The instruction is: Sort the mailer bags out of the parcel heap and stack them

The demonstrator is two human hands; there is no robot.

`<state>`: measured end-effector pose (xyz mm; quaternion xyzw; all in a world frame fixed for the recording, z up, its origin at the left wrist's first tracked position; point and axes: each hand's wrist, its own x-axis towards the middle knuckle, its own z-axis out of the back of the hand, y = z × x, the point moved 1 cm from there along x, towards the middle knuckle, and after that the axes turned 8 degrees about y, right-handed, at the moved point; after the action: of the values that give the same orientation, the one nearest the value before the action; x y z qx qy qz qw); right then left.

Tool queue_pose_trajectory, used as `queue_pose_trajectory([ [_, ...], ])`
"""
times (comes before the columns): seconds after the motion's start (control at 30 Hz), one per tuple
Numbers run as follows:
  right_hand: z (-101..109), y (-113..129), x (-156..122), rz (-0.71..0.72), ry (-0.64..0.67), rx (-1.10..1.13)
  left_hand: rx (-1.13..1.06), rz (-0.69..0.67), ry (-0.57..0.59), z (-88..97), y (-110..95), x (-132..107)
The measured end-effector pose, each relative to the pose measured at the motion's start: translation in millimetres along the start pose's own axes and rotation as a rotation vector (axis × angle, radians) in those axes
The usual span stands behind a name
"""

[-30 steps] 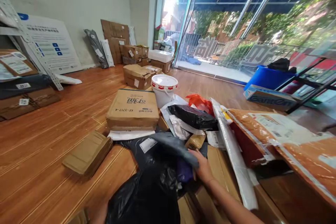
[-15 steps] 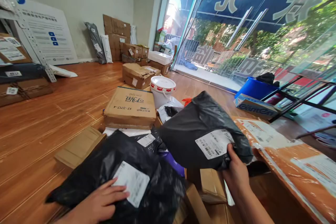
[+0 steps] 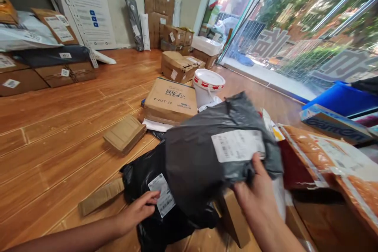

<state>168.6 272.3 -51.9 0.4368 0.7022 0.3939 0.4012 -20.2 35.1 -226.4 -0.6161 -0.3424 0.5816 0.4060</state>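
Observation:
My right hand (image 3: 260,193) grips the lower edge of a black plastic mailer bag (image 3: 195,157), thumb on top beside its white shipping label (image 3: 238,145). This bag is held up in front of me and partly covers a second black mailer bag (image 3: 144,165) lying lower down. My left hand (image 3: 138,210) rests at the left edge of that lower bag's white label (image 3: 165,201), fingers stretched forward and slightly bent. Between the two bags, the lower one's upper right part is hidden.
Beyond the bags are a flat brown carton (image 3: 169,104), a lidded white bucket (image 3: 208,86) and a small brown box (image 3: 122,136). Orange-and-white packages (image 3: 330,153) lie at right. A shelf (image 3: 75,19) with parcels stands left; a glass door (image 3: 283,35) is ahead.
The view has swung left and down. My right hand has brought its bag leftward, over the lower bag. My left hand has slid back to the edge of the lower bag's label.

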Motion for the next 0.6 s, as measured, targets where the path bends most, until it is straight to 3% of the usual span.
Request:
queue_pose_trajectory([
  [0.07, 2, -36, 2, -0.218, -0.006, 0.029, -0.157, 0.225, -0.146, 5.0, -7, 13],
  [0.17, 22, -95, -7, -0.531, -0.016, 0.041, -0.162, 0.545, -0.318, 28.8, -12, 19],
  [0.27, 48, -145, -28, -0.64, -0.046, 0.029, -0.204, 0.617, -0.371, 50.3, -6, 18],
  [0.33, 57, -162, -41, -0.642, -0.044, 0.037, -0.178, 0.6, -0.432, 57.8, 1, 21],
  [0.43, 60, -149, -44, -0.572, 0.017, 0.006, 0.066, 0.484, -0.621, 64.5, 6, 30],
  [0.53, 66, -93, -26, -0.479, 0.254, -0.188, 0.387, 0.052, -0.745, 71.2, 0, 32],
  [0.6, 73, -49, -13, -0.458, 0.521, -0.455, 0.486, -0.255, -0.688, 72.5, -6, 25],
])
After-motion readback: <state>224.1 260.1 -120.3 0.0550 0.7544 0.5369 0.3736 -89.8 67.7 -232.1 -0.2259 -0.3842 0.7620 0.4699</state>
